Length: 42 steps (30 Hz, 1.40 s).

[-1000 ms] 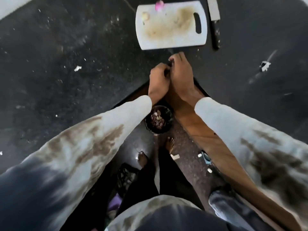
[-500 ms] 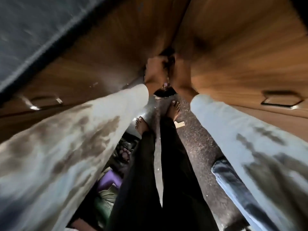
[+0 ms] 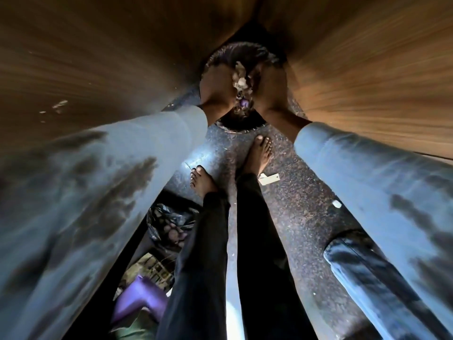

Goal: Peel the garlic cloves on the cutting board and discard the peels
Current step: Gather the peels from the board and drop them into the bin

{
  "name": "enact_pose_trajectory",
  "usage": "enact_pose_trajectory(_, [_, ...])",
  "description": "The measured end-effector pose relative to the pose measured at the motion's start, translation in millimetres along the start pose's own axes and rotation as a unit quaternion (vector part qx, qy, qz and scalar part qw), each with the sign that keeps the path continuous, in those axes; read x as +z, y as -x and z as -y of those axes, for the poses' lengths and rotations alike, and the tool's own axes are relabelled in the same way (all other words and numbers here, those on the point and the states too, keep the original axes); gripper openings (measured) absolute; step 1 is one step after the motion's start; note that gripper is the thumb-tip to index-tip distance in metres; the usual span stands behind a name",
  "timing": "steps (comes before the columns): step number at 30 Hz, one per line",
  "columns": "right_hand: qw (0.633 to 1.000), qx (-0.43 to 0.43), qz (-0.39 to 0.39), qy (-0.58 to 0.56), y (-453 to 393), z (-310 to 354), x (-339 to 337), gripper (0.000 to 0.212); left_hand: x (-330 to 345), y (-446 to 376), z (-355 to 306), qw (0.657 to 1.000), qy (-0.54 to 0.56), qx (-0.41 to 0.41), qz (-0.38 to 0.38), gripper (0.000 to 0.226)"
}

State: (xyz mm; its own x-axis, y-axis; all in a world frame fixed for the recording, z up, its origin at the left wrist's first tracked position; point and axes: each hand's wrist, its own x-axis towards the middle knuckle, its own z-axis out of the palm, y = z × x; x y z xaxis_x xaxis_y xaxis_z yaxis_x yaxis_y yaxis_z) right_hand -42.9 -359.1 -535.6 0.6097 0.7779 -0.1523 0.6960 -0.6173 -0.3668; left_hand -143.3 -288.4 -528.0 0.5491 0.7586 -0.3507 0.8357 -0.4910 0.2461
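both hands hang low over a dark round bin [image 3: 241, 123] on the floor. the left hand [image 3: 215, 90] and right hand [image 3: 269, 89] are side by side with a narrow gap between them, backs toward the camera. pale peels [image 3: 241, 81] show in that gap, directly between the hands and above the bin's opening. how far either hand is closed, and whether it grips the peels, i cannot tell. bare feet [image 3: 261, 153] stand just nearer than the bin, below the wrists.
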Motion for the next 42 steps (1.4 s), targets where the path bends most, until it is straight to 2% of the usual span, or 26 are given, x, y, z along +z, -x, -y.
enact_pose_trajectory(1, [1.0, 0.016, 0.01, 0.007, -0.8, 1.9, 12.9, 0.021, -7.3, -14.5, 3.4, 0.997, 0.052, -0.011, 0.054, 0.038])
enact_pose_trajectory(2, [0.998, 0.036, 0.048, 0.008, 2.2, 0.9, 4.7, 0.024, -7.4, -24.1, 10.6, 0.997, 0.011, -0.012, 0.079, 0.033])
enact_pose_trajectory(4, [0.993, 0.053, 0.11, 0.006, 3.5, 9.5, -8.6, 0.029, 1.7, -16.2, 20.5, 0.989, 0.053, -0.011, 0.139, 0.028])
enact_pose_trajectory(5, [0.993, 0.046, 0.107, -0.007, 4.6, 10.3, -11.7, 0.029, 3.4, -6.9, 21.1, 0.987, 0.058, -0.017, 0.15, 0.027])
enact_pose_trajectory(7, [0.993, 0.038, 0.114, -0.004, 5.6, 14.5, -30.2, 0.029, -18.6, -7.5, 10.8, 0.992, 0.051, -0.016, 0.113, 0.028])
enact_pose_trajectory(11, [0.992, 0.063, 0.11, 0.005, 4.9, 35.8, -77.6, 0.028, -87.8, 14.9, -18.9, 0.993, 0.019, 0.011, 0.112, 0.028])
enact_pose_trajectory(15, [0.991, 0.072, 0.112, 0.01, 14.8, 52.5, -115.3, 0.028, -113.5, 35.6, -34.3, 0.996, -0.03, 0.009, 0.08, 0.026])
enact_pose_trajectory(17, [0.991, 0.064, 0.113, 0.006, 21.5, 53.6, -120.3, 0.027, -115.5, 42.5, -38.1, 0.998, -0.02, 0.008, 0.056, 0.025])
enact_pose_trajectory(21, [0.991, 0.06, 0.111, 0.031, 34.5, 45.7, -114.0, 0.029, -108.3, 49.4, -30.8, 0.995, -0.005, 0.011, 0.096, 0.026])
enact_pose_trajectory(24, [0.99, 0.062, 0.129, 0.016, 41.9, 49.4, -130.4, 0.029, -119.6, 56.6, -28.8, 0.994, 0.02, 0.023, 0.105, 0.036])
enact_pose_trajectory(26, [0.989, 0.059, 0.139, 0.01, 43.8, 55.4, -151.7, 0.032, -140.9, 62.3, -31.9, 0.995, -0.008, 0.024, 0.1, 0.042])
enact_pose_trajectory(30, [0.991, 0.008, 0.126, 0.044, 44.0, 86.3, -235.1, 0.031, -236.3, 82.0, -58.4, 0.993, -0.045, 0.105, 0.039, 0.047])
enact_pose_trajectory(34, [0.998, -0.047, -0.004, 0.046, 30.5, 137.9, -356.8, 0.018, -364.6, 100.3, -101.8, 0.982, -0.051, 0.173, -0.064, 0.036])
enact_pose_trajectory(35, [0.996, -0.072, -0.009, 0.061, 26.2, 152.1, -392.0, 0.019, -400.9, 104.1, -113.7, 0.978, -0.045, 0.184, -0.09, 0.032])
enact_pose_trajectory(38, [0.987, -0.137, -0.021, 0.079, 12.4, 183.9, -480.0, 0.029, -491.3, 109.1, -137.0, 0.97, -0.012, 0.185, -0.156, 0.03])
enact_pose_trajectory(42, [0.98, -0.174, -0.091, 0.035, -16.8, 210.2, -559.3, 0.019, -576.8, 100.4, -147.1, 0.962, -0.014, 0.173, -0.212, 0.035])
